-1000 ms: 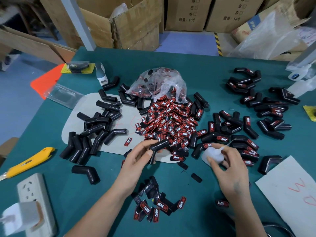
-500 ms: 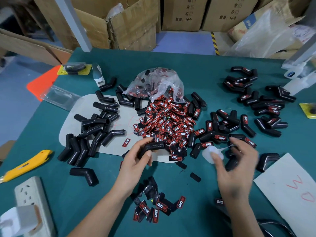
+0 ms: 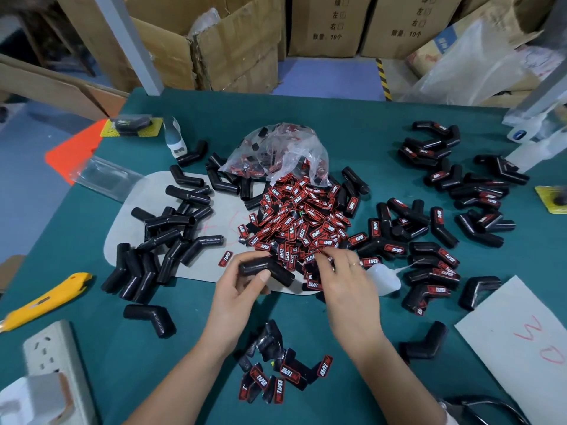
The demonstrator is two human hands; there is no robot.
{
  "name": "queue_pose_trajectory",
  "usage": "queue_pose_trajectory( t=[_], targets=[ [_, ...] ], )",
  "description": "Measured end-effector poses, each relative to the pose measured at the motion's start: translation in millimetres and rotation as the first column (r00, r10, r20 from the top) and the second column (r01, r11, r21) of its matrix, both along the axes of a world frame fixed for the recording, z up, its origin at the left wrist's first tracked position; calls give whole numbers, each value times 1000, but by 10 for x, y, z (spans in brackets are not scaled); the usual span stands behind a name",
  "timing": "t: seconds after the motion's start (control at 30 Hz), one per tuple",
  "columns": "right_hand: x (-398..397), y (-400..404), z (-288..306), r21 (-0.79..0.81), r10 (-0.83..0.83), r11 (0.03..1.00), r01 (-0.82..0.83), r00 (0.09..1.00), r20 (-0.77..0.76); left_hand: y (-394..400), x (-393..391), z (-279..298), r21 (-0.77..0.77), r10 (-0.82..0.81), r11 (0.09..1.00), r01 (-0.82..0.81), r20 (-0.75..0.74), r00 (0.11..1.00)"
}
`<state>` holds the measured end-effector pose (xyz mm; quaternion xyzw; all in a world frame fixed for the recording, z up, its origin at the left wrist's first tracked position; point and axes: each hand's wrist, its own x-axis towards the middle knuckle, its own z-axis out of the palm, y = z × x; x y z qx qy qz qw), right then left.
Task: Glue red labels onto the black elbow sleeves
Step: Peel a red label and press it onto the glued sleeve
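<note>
Matt black rubbery sleeve (image 3: 265, 270); glossy labels (image 3: 294, 222); crinkled clear plastic bag (image 3: 276, 151).

Teal tabletop (image 3: 352, 130), yellow utility knife (image 3: 43, 302) near its left edge, white power strip (image 3: 58, 363) at the near-left corner, clear plastic tray (image 3: 104, 177) beyond, cardboard boxes (image 3: 239, 44) behind, white sheet with red marks (image 3: 521, 348) at right
</note>
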<state>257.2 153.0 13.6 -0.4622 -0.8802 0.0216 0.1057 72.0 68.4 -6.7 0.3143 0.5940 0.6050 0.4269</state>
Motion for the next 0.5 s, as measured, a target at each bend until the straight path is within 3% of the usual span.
queue_pose_trajectory(
  t=[0.1, 0.27, 0.4, 0.5],
  targets=[
    [-56, 60, 78, -11, -42, 999, 43, 994, 101, -3, -2, -37, 47, -33, 999, 27, 115, 993],
    [-16, 96, 30, 97, -32, 995, 30, 999, 17, 0, 9, -69, 87, -86, 994, 69, 221, 971],
    [-39, 43, -129, 43, -4, 999, 16, 968, -250, 5, 13, -76, 91, -83, 994, 63, 239, 967],
    [-43, 62, -185, 27, -8, 1000, 13, 982, -188, 7, 9, -71, 90, -80, 994, 60, 230, 970]
  ],
)
